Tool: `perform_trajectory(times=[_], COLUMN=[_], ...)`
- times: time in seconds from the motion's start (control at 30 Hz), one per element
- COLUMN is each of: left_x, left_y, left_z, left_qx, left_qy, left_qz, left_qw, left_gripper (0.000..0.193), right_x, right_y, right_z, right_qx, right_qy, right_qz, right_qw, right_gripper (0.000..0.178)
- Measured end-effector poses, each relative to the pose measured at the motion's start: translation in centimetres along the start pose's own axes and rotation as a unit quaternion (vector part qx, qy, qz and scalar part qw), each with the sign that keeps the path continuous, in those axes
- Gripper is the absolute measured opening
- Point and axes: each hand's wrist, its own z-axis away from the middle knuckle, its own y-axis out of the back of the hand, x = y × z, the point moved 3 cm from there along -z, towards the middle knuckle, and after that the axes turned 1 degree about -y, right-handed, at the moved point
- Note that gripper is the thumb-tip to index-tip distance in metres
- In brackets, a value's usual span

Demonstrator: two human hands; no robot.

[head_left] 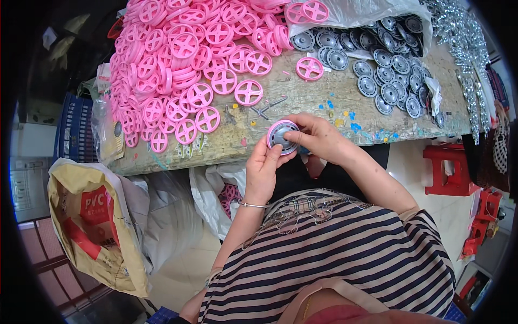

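Note:
Between both hands, just off the table's front edge, is a small pink toy wheel [269, 141] with a grey hubcap [281, 129] set in its face. My left hand [263, 164] grips the wheel's lower left rim, its thumb on the hubcap's lower edge. My right hand [315, 135] holds the right side, thumb pressed on the hubcap's middle. A heap of pink wheels [183, 46] covers the table's left and back. On the right lies a pile of grey hubcaps [388, 81]. One loose pink wheel [309, 68] sits between the two piles.
The worn wooden table [318, 92] carries paint flecks and a grey cross-shaped piece [260, 112]. Silver tinsel [458, 43] hangs at the far right. Below left stand an open paper sack [129, 237] and a white bag [202, 197] with pink wheels. A red stool [448, 170] stands right.

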Motion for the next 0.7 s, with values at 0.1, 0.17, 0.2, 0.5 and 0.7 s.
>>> perform_trajectory(times=[0.1, 0.17, 0.2, 0.5, 0.7], left_x=[-0.3, -0.8, -0.8, -0.2, -0.2], left_y=[0.1, 0.4, 0.5, -0.8, -0.5], left_z=[0.3, 0.4, 0.5, 1.0, 1.0], left_qx=[0.008, 0.017, 0.027, 0.03, -0.034], left_qy=[0.003, -0.001, -0.004, -0.003, 0.022], left_qz=[0.005, 0.001, -0.002, 0.168, 0.105], left_qw=[1.0, 1.0, 1.0, 0.985, 0.994], left_gripper=[0.034, 0.034, 0.033, 0.036, 0.062], right_x=[-0.4, -0.2, 0.3, -1.9, -2.7], right_y=[-0.2, -0.6, -0.8, -2.0, -1.8], right_z=[0.5, 0.7, 0.8, 2.2, 2.6], right_qx=[-0.04, -0.034, -0.03, -0.003, -0.018], right_qy=[-0.094, -0.082, -0.084, -0.044, -0.085], right_qz=[-0.057, -0.021, -0.014, -0.049, -0.1], right_qw=[0.993, 0.996, 0.996, 0.998, 0.991], right_gripper=[0.027, 0.024, 0.023, 0.029, 0.032])
